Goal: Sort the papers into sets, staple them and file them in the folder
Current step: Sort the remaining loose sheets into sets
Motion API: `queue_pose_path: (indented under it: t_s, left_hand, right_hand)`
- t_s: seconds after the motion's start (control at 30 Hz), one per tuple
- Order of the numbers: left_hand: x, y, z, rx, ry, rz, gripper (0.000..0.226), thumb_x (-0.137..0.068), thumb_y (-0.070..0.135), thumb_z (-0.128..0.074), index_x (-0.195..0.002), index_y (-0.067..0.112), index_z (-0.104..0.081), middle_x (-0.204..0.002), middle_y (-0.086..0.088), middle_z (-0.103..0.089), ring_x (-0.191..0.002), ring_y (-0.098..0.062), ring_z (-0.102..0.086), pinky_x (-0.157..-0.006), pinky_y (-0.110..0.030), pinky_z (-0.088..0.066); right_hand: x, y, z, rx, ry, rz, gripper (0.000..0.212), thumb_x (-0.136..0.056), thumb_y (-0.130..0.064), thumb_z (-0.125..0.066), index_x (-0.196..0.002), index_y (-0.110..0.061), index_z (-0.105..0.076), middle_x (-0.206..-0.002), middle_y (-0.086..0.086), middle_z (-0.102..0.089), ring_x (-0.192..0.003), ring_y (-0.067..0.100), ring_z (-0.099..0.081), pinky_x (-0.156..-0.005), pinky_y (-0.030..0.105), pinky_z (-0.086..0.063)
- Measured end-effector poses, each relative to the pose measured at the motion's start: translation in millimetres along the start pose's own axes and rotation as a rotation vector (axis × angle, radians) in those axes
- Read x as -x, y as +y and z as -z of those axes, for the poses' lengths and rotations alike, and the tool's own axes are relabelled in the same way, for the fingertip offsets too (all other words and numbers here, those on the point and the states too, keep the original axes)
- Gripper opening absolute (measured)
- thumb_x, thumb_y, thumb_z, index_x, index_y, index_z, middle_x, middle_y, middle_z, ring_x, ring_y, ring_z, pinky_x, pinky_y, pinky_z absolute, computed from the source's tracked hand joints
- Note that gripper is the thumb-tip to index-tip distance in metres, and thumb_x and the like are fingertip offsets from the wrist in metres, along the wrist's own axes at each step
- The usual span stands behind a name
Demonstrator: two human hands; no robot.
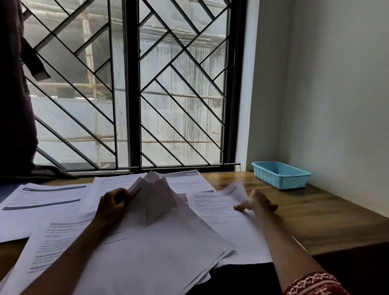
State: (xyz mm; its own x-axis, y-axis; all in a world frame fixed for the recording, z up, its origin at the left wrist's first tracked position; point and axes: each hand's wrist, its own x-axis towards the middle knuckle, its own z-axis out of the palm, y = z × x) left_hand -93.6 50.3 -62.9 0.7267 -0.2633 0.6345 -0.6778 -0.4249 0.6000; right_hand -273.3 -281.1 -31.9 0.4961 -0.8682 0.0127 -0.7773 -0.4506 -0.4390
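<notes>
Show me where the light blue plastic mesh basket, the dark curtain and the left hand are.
Light blue plastic mesh basket [286, 180]: head view, front wall.
Dark curtain [4, 90]: head view, middle of the cloth.
Left hand [112, 205]: head view, back of the hand.

dim, backlit | window [125, 72] daylight | right hand [258, 202] blurred (motion)

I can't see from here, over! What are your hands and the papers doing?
Left hand grips a fanned stack of papers. Right hand open, fingers on a blurred sheet. More papers spread over the table. Blue basket off right, clear.
</notes>
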Motion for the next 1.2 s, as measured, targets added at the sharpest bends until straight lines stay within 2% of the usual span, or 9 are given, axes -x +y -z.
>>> queue_pose_path:
  t_s: [0.2,0.27,0.37,0.53,0.67,0.77,0.87,1.07,1.2]
  left_hand:
    - [5,9,9,0.023,0.015,-0.006,0.021,-0.083,-0.005,-0.059,-0.071,0.013,-0.058,-0.068,-0.009,-0.059,-0.07,-0.021,-0.053,-0.064,-0.03,-0.036]
    - [6,11,11,0.04,0.029,-0.001,0.023,-0.083,-0.005,-0.059,-0.069,0.013,-0.057,-0.066,-0.007,-0.057,-0.068,-0.02,-0.051,-0.063,-0.03,-0.035]
    - [7,12,11,0.058,0.049,0.004,0.025,-0.082,-0.006,-0.058,-0.068,0.014,-0.058,-0.065,-0.007,-0.057,-0.067,-0.019,-0.051,-0.061,-0.03,-0.035]
    - [8,18,16,0.111,0.075,0.027,0.021,-0.077,0.0,-0.055,-0.068,0.018,-0.057,-0.064,-0.005,-0.057,-0.069,-0.02,-0.054,-0.063,-0.03,-0.036]
    - [4,25,18,0.11,0.098,0.063,0.014,-0.079,-0.002,-0.056,-0.077,0.008,-0.066,-0.069,-0.01,-0.061,-0.076,-0.031,-0.062,-0.065,-0.027,-0.035]
    - [-1,35,11,0.072,0.134,0.08,0.025,-0.074,0.017,-0.051,-0.086,0.004,-0.07,-0.08,-0.018,-0.069,-0.083,-0.035,-0.065,-0.069,-0.034,-0.043]
    - [-4,49,-2,0.006,0.155,0.107,0.018,-0.085,0.008,-0.057,-0.098,0.006,-0.069,-0.093,-0.021,-0.07,-0.095,-0.039,-0.063,-0.08,-0.04,-0.045]
    - [-12,85,-38,-0.112,0.128,0.169,0.028,-0.092,0.013,-0.048,-0.116,0.015,-0.063,-0.114,-0.016,-0.065,-0.111,-0.033,-0.056,-0.091,-0.035,-0.033]
    - [-15,101,-60,-0.174,0.106,0.207,0.028,-0.094,0.014,-0.044,-0.115,0.017,-0.063,-0.113,-0.014,-0.065,-0.111,-0.031,-0.056,-0.091,-0.034,-0.031]
  right_hand:
    - [2,-12,20,-0.207,0.108,0.144,0.048,-0.081,-0.03,-0.07,-0.121,-0.008,-0.053,-0.123,0.012,-0.057,-0.113,0.027,-0.055,-0.088,0.034,-0.042]
    - [2,-24,29,-0.395,0.013,0.332,0.027,-0.082,-0.022,-0.069,-0.104,-0.007,-0.063,-0.104,0.013,-0.063,-0.093,0.023,-0.059,-0.078,0.03,-0.045]
    - [18,-49,32,-0.776,-0.192,0.532,0.023,-0.085,-0.009,-0.066,-0.104,0.004,-0.065,-0.097,0.02,-0.065,-0.079,0.022,-0.059,-0.071,0.032,-0.048]
    - [49,-85,18,-0.903,-0.33,0.686,0.009,-0.084,-0.005,-0.067,-0.091,-0.003,-0.063,-0.075,0.006,-0.063,-0.056,0.005,-0.061,-0.053,0.015,-0.05]
    - [58,-105,12,-0.933,-0.444,0.702,0.02,-0.084,-0.007,-0.067,-0.102,0.001,-0.063,-0.08,0.009,-0.064,-0.059,0.011,-0.062,-0.056,0.021,-0.054]
    - [60,-113,9,-0.859,-0.497,0.667,0.029,-0.086,-0.006,-0.064,-0.11,0.009,-0.061,-0.084,0.013,-0.063,-0.062,0.016,-0.062,-0.059,0.025,-0.053]
    - [59,-112,8,-0.768,-0.463,0.667,0.031,-0.089,-0.011,-0.061,-0.11,0.011,-0.061,-0.086,0.015,-0.062,-0.065,0.018,-0.058,-0.061,0.026,-0.049]
    - [56,-95,25,-0.753,-0.443,0.545,0.057,-0.093,-0.049,-0.046,-0.108,0.002,-0.065,-0.079,0.006,-0.065,-0.061,0.011,-0.063,-0.059,0.022,-0.052]
    - [58,-83,36,-0.607,-0.473,0.505,0.086,-0.053,-0.085,-0.059,-0.103,-0.016,-0.069,-0.101,0.008,-0.071,-0.093,0.023,-0.067,-0.081,0.032,-0.054]
